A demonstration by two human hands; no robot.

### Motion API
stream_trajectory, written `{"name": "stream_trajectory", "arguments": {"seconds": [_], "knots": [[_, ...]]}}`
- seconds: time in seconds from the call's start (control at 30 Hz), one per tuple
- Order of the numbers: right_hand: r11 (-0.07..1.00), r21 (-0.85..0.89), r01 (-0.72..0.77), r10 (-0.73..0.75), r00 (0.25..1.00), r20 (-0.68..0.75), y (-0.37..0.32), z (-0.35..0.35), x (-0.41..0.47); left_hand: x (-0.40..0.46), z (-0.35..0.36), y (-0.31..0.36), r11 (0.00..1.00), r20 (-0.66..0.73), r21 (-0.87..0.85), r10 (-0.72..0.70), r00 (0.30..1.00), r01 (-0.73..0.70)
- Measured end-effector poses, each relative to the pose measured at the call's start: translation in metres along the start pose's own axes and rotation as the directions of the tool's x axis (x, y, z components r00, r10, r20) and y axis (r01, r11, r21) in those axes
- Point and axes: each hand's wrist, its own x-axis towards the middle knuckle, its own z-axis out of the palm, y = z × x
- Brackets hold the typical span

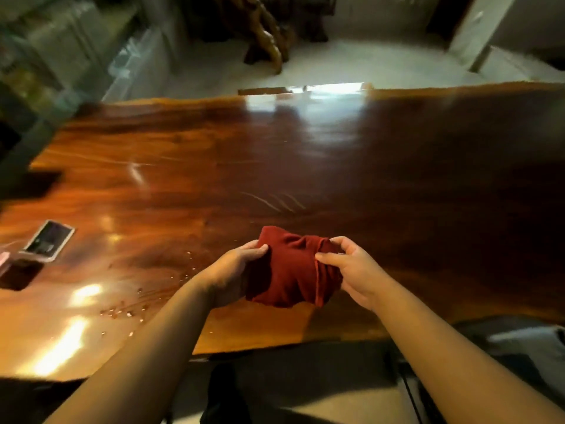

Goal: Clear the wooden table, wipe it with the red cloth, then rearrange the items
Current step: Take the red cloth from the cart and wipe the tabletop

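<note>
A bunched red cloth [290, 267] hangs just above the near part of the glossy wooden table [214, 166]. My left hand [235, 270] grips the cloth's left side, thumb on top. My right hand [351, 270] pinches its right edge between thumb and fingers. Small water drops or crumbs [128, 310] speckle the table surface left of my left forearm. Faint wipe streaks [275, 201] show on the wood beyond the cloth.
A phone [49, 240] lies flat at the table's left edge, beside a dark object [18, 273]. A carved wooden stand [266, 38] stands on the pale floor beyond the table. A grey seat [532, 347] sits at the near right.
</note>
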Motion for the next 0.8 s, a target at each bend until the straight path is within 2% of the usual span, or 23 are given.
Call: {"name": "stream_trajectory", "arguments": {"seconds": [0.17, 0.3, 0.53, 0.7, 0.77, 0.8], "knots": [[0.997, -0.07, -0.022, 0.023, 0.999, 0.024, -0.006, 0.113, 0.061, -0.013, -0.113, 0.027, 0.996, -0.115, -0.088, 0.006, 0.993, -0.016], [0.988, -0.156, -0.015, 0.02, 0.999, 0.032, -0.014, 0.19, 0.109, -0.019, -0.192, 0.054, 0.998, -0.186, -0.063, -0.01, 0.983, -0.002], [0.968, -0.23, 0.096, -0.08, 0.994, 0.079, -0.037, 0.296, 0.178, -0.03, -0.28, 0.097, 0.995, -0.302, -0.055, 0.059, 0.952, -0.079], [0.948, -0.262, 0.178, -0.152, 0.981, 0.117, -0.044, 0.349, 0.22, -0.031, -0.316, 0.117, 0.986, -0.431, -0.051, 0.121, 0.894, -0.158], [0.923, -0.328, 0.2, -0.173, 0.979, 0.109, -0.039, 0.365, 0.237, -0.029, -0.331, 0.118, 0.989, -0.515, 0.01, 0.129, 0.848, -0.144], [0.89, -0.404, 0.211, -0.191, 0.977, 0.091, -0.037, 0.368, 0.243, -0.028, -0.338, 0.116, 0.99, -0.567, 0.101, 0.14, 0.812, -0.1]]}}
